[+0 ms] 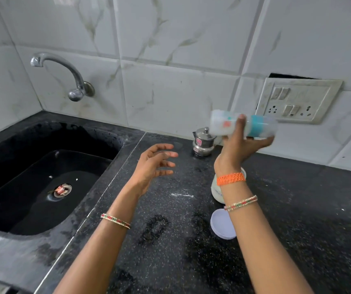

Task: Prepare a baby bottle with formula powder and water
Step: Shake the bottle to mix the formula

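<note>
My right hand [241,143] grips a baby bottle [223,125] and holds it on its side in the air above the counter. The bottle is translucent with a teal ring and a clear cap that points right; it looks motion-blurred and milky inside. My left hand [156,164] hovers over the counter to the left, fingers spread and holding nothing. Behind my right wrist stands a white formula jar [217,190], mostly hidden, and its round white lid [221,224] lies on the counter in front of it. A little white powder [181,195] is spilled beside the jar.
A small steel pot with a lid [203,142] stands by the back wall. A black sink [42,187] with a wall tap [64,73] fills the left side. A switch and socket plate [297,100] is on the tiled wall. The black counter [159,262] has wet patches.
</note>
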Demonstrator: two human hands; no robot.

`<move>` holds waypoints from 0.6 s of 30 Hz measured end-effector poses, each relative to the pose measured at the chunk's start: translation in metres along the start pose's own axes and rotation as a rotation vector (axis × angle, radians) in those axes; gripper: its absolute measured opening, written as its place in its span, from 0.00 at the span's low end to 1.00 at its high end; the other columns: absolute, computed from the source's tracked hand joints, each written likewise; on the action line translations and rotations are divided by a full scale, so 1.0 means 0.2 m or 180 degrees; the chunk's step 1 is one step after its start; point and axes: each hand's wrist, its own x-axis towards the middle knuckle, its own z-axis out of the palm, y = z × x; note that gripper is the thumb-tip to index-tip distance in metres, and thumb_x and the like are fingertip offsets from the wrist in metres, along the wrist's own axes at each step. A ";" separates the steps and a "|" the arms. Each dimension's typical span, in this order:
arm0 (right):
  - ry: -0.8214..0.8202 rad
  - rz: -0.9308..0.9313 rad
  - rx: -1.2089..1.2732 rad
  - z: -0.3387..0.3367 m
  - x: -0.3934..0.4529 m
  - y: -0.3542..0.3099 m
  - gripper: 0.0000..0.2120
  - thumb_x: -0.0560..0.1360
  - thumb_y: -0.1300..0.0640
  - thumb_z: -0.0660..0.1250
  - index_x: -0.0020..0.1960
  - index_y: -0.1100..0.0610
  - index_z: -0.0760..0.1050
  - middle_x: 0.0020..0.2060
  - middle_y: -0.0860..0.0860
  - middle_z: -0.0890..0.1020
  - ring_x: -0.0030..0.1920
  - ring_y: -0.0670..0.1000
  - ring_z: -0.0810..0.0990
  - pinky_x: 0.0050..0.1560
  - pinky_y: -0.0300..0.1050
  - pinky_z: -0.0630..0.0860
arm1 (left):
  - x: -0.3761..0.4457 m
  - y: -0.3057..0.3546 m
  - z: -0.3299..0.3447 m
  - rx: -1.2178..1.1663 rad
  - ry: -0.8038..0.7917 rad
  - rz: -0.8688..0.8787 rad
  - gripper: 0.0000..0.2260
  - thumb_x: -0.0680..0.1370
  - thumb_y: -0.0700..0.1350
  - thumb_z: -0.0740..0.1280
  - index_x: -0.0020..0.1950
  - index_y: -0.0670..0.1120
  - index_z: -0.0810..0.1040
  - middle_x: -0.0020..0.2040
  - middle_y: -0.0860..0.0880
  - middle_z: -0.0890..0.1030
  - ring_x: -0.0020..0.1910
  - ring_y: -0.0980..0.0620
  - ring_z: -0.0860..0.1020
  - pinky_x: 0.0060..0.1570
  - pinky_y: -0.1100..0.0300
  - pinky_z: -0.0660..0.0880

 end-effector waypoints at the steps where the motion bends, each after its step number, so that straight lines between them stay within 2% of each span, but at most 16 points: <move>1: -0.0429 0.0187 -0.0433 -0.01 -0.02 0.00 0.36 0.66 0.59 0.75 0.69 0.50 0.61 0.56 0.54 0.79 0.52 0.54 0.82 0.49 0.60 0.80 | 0.00 0.00 0.00 0.0015 -0.0009 -0.0011 0.10 0.78 0.38 0.63 0.57 0.46 0.77 0.49 0.46 0.84 0.39 0.50 0.80 0.42 0.53 0.79; 3: -0.1561 0.0722 -0.1256 -0.08 -0.09 0.00 0.31 0.64 0.61 0.75 0.64 0.51 0.69 0.50 0.52 0.82 0.47 0.53 0.83 0.43 0.54 0.82 | 0.01 0.00 0.01 0.0062 0.0011 -0.0071 0.09 0.78 0.38 0.63 0.56 0.46 0.77 0.48 0.47 0.83 0.40 0.50 0.79 0.41 0.53 0.79; 4: -0.1701 0.0810 -0.1348 -0.10 -0.10 -0.01 0.30 0.65 0.62 0.76 0.63 0.51 0.70 0.50 0.53 0.83 0.48 0.54 0.83 0.41 0.53 0.82 | 0.01 0.00 0.01 0.0087 0.0039 -0.0106 0.08 0.78 0.39 0.63 0.56 0.46 0.78 0.48 0.47 0.83 0.40 0.49 0.79 0.42 0.53 0.79; 7: -0.0486 0.0808 -0.0420 -0.09 -0.03 -0.02 0.30 0.71 0.63 0.73 0.67 0.50 0.64 0.52 0.53 0.81 0.55 0.59 0.81 0.38 0.51 0.81 | 0.01 0.00 0.02 0.0157 0.0042 -0.0210 0.09 0.79 0.41 0.61 0.57 0.45 0.77 0.52 0.46 0.83 0.42 0.49 0.79 0.43 0.52 0.79; 8: -0.0420 0.0847 -0.0347 -0.09 -0.02 -0.02 0.31 0.71 0.62 0.72 0.68 0.50 0.62 0.53 0.53 0.80 0.55 0.59 0.81 0.37 0.50 0.81 | 0.00 -0.01 0.03 0.0181 -0.0077 -0.0307 0.10 0.80 0.42 0.60 0.59 0.45 0.76 0.54 0.45 0.82 0.43 0.49 0.79 0.44 0.51 0.79; 11: -0.1370 0.0924 -0.1451 -0.14 -0.04 0.00 0.31 0.68 0.62 0.75 0.67 0.52 0.66 0.55 0.54 0.81 0.53 0.58 0.82 0.43 0.55 0.82 | -0.03 -0.03 0.07 0.0116 -0.0916 -0.0873 0.15 0.82 0.50 0.55 0.64 0.47 0.72 0.58 0.44 0.80 0.50 0.44 0.81 0.45 0.49 0.80; 13: -0.1627 0.0901 -0.1702 -0.18 -0.09 -0.01 0.29 0.70 0.62 0.74 0.67 0.51 0.67 0.56 0.54 0.80 0.53 0.56 0.83 0.45 0.56 0.82 | -0.05 -0.06 0.08 -0.0536 -0.1318 -0.1216 0.18 0.82 0.54 0.53 0.66 0.47 0.71 0.59 0.44 0.79 0.54 0.42 0.81 0.46 0.49 0.81; 15: -0.1696 0.0932 -0.1684 -0.19 -0.09 0.00 0.29 0.72 0.61 0.71 0.69 0.50 0.63 0.55 0.51 0.80 0.54 0.54 0.82 0.48 0.56 0.82 | -0.06 -0.08 0.09 -0.1194 -0.1310 -0.1284 0.19 0.81 0.54 0.53 0.65 0.45 0.71 0.57 0.43 0.79 0.51 0.43 0.82 0.46 0.51 0.81; 18: -0.1952 0.0707 -0.2396 -0.19 -0.06 0.02 0.29 0.73 0.54 0.70 0.69 0.51 0.60 0.51 0.45 0.78 0.52 0.48 0.81 0.52 0.55 0.81 | -0.05 -0.12 0.08 -0.1497 -0.1079 -0.1035 0.18 0.80 0.49 0.58 0.65 0.40 0.70 0.59 0.38 0.78 0.50 0.42 0.82 0.49 0.54 0.81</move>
